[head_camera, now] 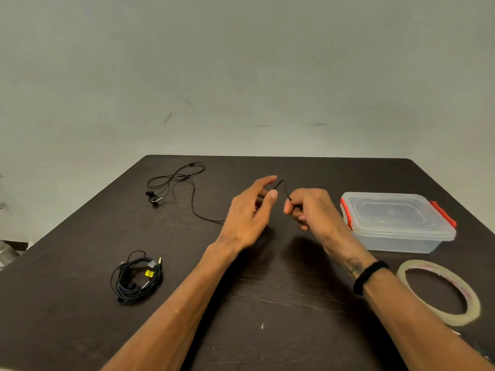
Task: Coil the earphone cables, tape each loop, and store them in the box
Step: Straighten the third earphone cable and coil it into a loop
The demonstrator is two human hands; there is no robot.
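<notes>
**Coiling an earphone cable above a dark table**

Held above the table (267,330), a thin black cable (280,184) is bent into a small peak between two hands. The cable end is pinched by the curled fingers of the right hand (308,207). The left hand (249,210) is kept loose, fingers mostly straight, the cable passing by its thumb tip. The rest of the cable trails left to earbuds (154,196). A coiled, taped bundle (136,279) lies near left. A closed clear box (396,220) with red clips sits right, a tape roll (439,293) nearer.
</notes>
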